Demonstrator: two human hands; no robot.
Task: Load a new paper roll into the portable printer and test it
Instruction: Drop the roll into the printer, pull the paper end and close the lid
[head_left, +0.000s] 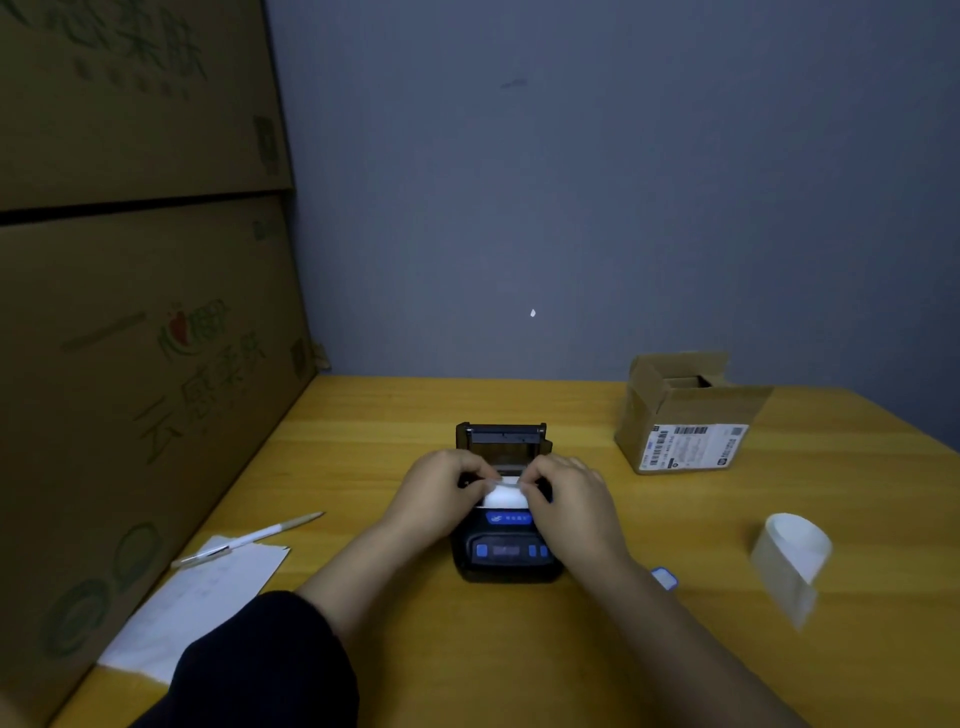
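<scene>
A black portable printer (506, 553) with blue buttons sits mid-table, its lid (501, 439) flipped open toward the wall. A white paper roll (505, 496) lies in the open compartment. My left hand (441, 491) and my right hand (569, 493) rest on either side of it, fingertips pinching the paper's loose end at the top of the roll. The sides of the roll are hidden by my fingers.
A translucent wrapper or paper loop (792, 553) lies at the right. A small open cardboard box (680, 431) stands at the back right. A small white-and-blue item (665, 577) lies beside my right forearm. Paper sheets (208, 597) and a pen (249, 538) lie left, by big stacked cartons (135, 338).
</scene>
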